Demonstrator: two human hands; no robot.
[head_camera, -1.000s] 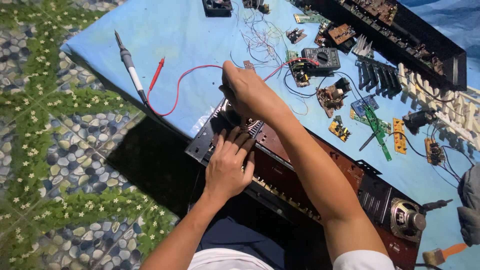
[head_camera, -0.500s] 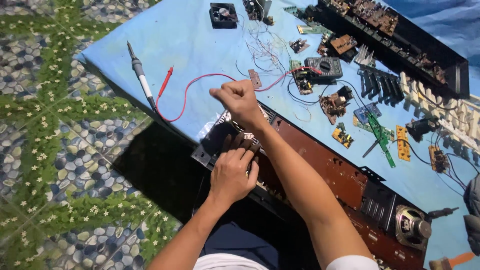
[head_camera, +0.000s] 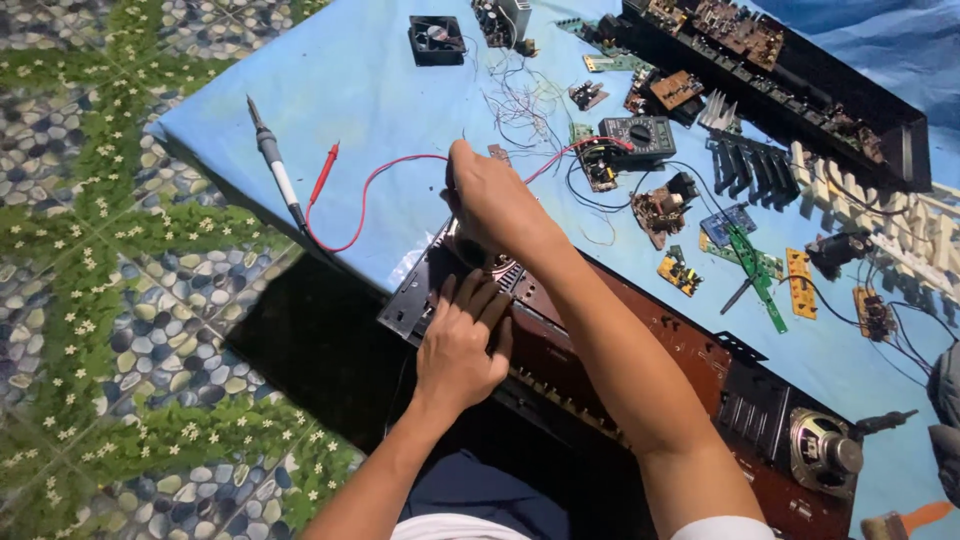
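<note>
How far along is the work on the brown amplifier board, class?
Done: the amplifier chassis lies opened, with small circuit boards and a fan spread on the blue cloth. In hand: the left hand presses flat on the chassis end; the right hand grips something thin above it, unclear what. Left: everything remains unassembled, and the soldering iron lies untouched.
</note>
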